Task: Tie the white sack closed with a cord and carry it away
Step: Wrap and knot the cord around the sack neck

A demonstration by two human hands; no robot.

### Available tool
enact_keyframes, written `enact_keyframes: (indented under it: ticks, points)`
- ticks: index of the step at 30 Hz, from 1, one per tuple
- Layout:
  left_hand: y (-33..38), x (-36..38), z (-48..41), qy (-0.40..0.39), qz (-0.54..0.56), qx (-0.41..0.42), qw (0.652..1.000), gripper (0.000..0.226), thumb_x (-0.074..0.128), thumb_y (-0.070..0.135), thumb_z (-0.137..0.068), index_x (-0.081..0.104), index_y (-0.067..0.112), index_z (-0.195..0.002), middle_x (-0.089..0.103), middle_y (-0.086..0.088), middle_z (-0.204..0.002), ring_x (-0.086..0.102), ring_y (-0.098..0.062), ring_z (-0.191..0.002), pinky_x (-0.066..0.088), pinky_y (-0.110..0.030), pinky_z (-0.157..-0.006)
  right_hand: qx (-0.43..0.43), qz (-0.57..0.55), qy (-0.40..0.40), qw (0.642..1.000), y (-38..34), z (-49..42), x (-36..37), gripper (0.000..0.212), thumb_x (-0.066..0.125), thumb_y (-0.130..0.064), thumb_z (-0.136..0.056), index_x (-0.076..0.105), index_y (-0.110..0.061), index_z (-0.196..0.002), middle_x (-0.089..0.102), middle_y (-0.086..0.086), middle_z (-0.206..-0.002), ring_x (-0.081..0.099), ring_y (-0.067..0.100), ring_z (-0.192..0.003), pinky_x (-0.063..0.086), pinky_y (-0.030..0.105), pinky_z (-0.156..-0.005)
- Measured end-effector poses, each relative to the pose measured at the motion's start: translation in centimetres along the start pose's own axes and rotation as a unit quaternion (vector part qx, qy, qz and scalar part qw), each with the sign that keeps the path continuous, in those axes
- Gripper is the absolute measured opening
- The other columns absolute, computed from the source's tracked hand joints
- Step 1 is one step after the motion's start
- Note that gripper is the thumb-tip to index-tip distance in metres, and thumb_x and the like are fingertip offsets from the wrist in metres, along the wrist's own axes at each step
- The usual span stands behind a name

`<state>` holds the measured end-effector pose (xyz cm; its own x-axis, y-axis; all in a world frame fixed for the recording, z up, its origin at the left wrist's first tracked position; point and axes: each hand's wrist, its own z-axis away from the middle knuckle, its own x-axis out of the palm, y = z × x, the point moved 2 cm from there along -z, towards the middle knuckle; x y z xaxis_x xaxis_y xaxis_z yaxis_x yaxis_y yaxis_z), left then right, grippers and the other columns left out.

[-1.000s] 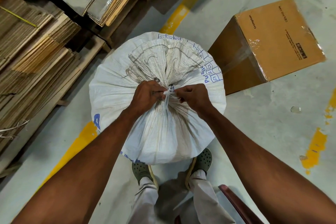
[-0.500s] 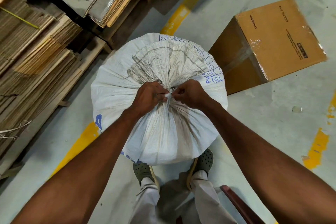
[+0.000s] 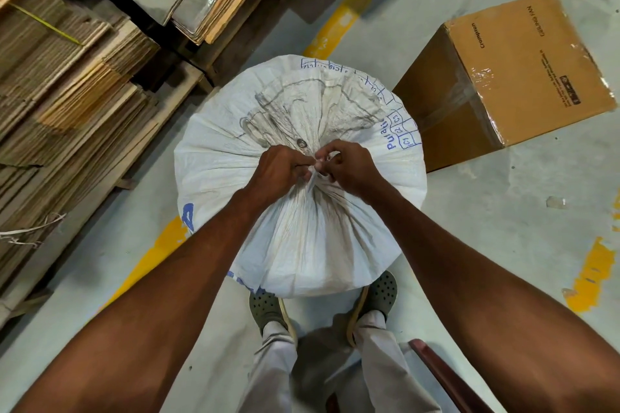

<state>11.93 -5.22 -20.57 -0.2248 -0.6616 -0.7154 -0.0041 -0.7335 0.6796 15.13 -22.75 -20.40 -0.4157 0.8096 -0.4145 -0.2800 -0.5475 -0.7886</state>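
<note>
A full white woven sack (image 3: 312,245) with blue print stands on the grey floor just in front of my feet. Its mouth is gathered into a pleated neck at the middle. A thin white cord (image 3: 312,174) sits at that neck, between my two hands. My left hand (image 3: 280,171) is closed on the cord and the gathered fabric from the left. From the right, my right hand (image 3: 347,166) pinches the cord with its fingertips. The knot itself is mostly hidden by my fingers.
A taped brown cardboard box (image 3: 513,74) stands close to the sack's right. Stacks of flattened cardboard (image 3: 67,104) on wooden pallets fill the left side. A yellow floor line (image 3: 345,17) runs under the sack. A dark red bar (image 3: 449,379) juts in at bottom right.
My hands have drawn closer together at the sack's neck. The right hand's fingers have shifted on the cord and now pinch it at the tips.
</note>
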Motion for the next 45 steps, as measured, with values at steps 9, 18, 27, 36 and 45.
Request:
enact_keyframes:
  ticks: [9, 18, 27, 36, 45]
  points:
    - [0.5, -0.3, -0.7, -0.065, 0.057, -0.028, 0.996, 0.024, 0.077, 0.007, -0.081, 0.083, 0.024, -0.096, 0.080, 0.002, -0.079, 0.076, -0.009, -0.074, 0.060, -0.028, -0.074, 0.242, -0.258, 0.023, 0.935, 1.2, 2.0, 1.5, 0.033, 0.086, -0.009, -0.079, 0.073, 0.015, -0.098, 0.074, 0.030, -0.092, 0.068, 0.028, -0.073, 0.060, 0.030, -0.055]
    - [1.7, -2.7, -3.1, -0.070, 0.006, -0.033, 0.997, 0.035, 0.062, -0.008, -0.077, 0.083, 0.018, -0.086, 0.076, 0.003, -0.071, 0.071, -0.004, -0.071, 0.055, -0.019, -0.073, 0.244, -0.323, 0.004, 0.914, 0.0, 1.7, 1.3, 0.018, 0.080, -0.006, -0.079, 0.075, 0.006, -0.091, 0.066, 0.014, -0.073, 0.057, 0.020, -0.061, 0.043, 0.029, -0.058]
    - [-0.3, -2.5, -0.4, 0.129, -0.008, -0.064, 0.990, 0.026, 0.070, -0.006, -0.077, 0.082, 0.016, -0.084, 0.072, -0.001, -0.067, 0.055, -0.009, -0.065, 0.047, -0.026, -0.062, 0.266, -0.355, -0.089, 0.892, 0.3, 1.1, 0.8, 0.025, 0.064, -0.008, -0.094, 0.058, -0.011, -0.069, 0.052, -0.005, -0.045, 0.047, 0.007, -0.040, 0.040, 0.020, -0.044]
    - [-0.3, -2.7, 0.8, 0.010, -0.113, 0.095, 0.989, 0.021, 0.072, 0.040, -0.081, 0.081, 0.031, -0.097, 0.073, 0.007, -0.088, 0.053, -0.025, -0.091, 0.045, -0.042, -0.077, 0.264, -0.323, -0.066, 0.906, 0.3, 1.2, 1.7, 0.010, 0.074, -0.012, -0.089, 0.065, -0.008, -0.088, 0.049, 0.006, -0.066, 0.041, 0.013, -0.052, 0.034, 0.025, -0.050]
    - [0.2, -0.9, 1.6, 0.076, 0.020, -0.127, 0.989, 0.019, 0.066, 0.033, -0.075, 0.081, 0.021, -0.076, 0.077, -0.001, -0.073, 0.069, -0.020, -0.074, 0.055, -0.038, -0.071, 0.258, -0.335, -0.004, 0.906, -0.4, 1.7, 2.6, 0.012, 0.076, -0.005, -0.086, 0.065, -0.004, -0.082, 0.057, 0.006, -0.059, 0.050, 0.009, -0.039, 0.040, 0.020, -0.043]
